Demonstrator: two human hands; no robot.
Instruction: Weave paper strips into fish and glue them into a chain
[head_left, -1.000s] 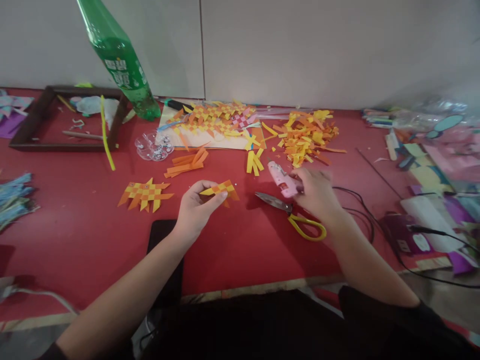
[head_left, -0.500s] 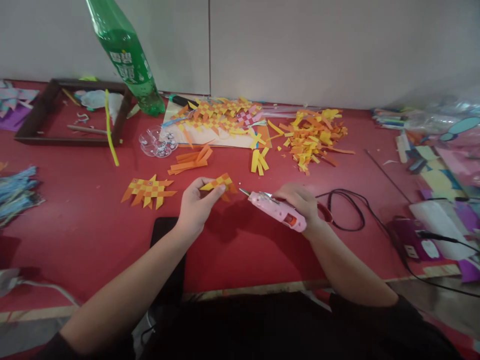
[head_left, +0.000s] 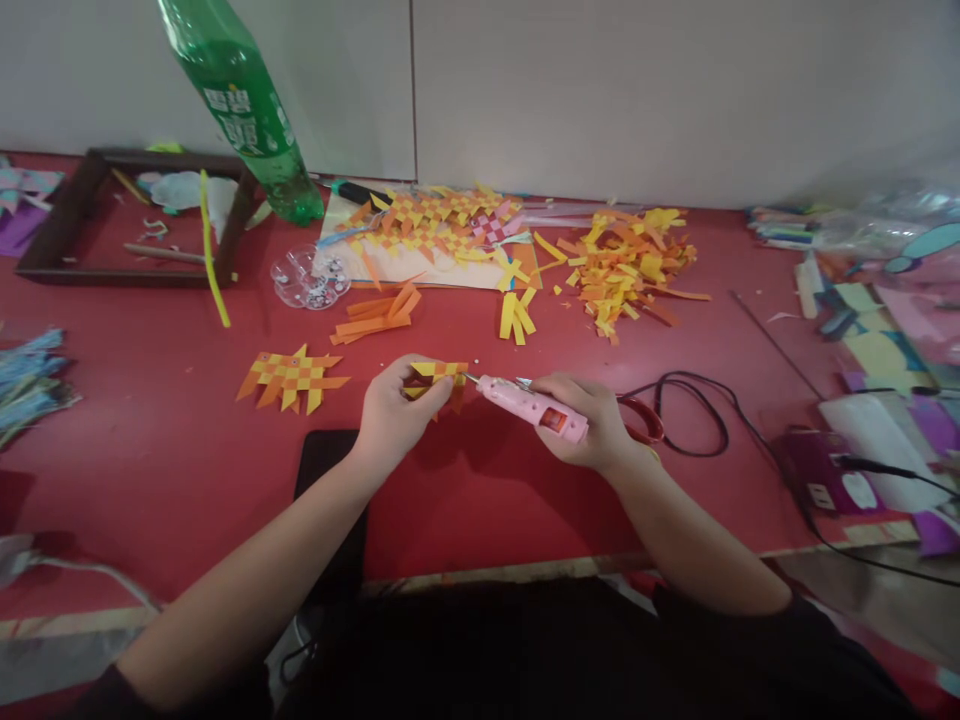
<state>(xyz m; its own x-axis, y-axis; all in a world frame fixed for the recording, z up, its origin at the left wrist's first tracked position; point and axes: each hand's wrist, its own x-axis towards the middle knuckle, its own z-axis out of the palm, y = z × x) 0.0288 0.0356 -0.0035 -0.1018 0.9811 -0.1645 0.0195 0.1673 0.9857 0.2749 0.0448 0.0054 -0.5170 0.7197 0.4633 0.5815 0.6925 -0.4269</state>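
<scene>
So my left hand (head_left: 396, 412) has a little yellow-and-orange woven paper piece (head_left: 441, 370) pinched between thumb and fingers, held up over the middle of the red tabletop (head_left: 480, 510), roughly halfway between the front and back edges. My right hand (head_left: 596, 425) is wrapped around a pink glue gun (head_left: 525, 405), nozzle pointing left, right at the end of the paper piece. Can't tell if it's actually touching or just beside it. My fingers on the far side of the gun are mostly hidden.

Over toward the left edge from my left hand there's a paper fish (head_left: 292, 378) in the same checks lying flat, and a black slab (head_left: 326, 462) sits partly under my forearm, by the front edge. Past my hands are some orange strips (head_left: 379, 315) and a small bunch of yellow strips (head_left: 517, 318). Toward the back edge there's a board (head_left: 450, 277) loaded with more checkered bits, with a big messy scrap pile (head_left: 630, 262) right of it. A green bottle (head_left: 255, 130) stands near the back edge, next to the dark wooden frame (head_left: 112, 278) in the back left corner.
</scene>
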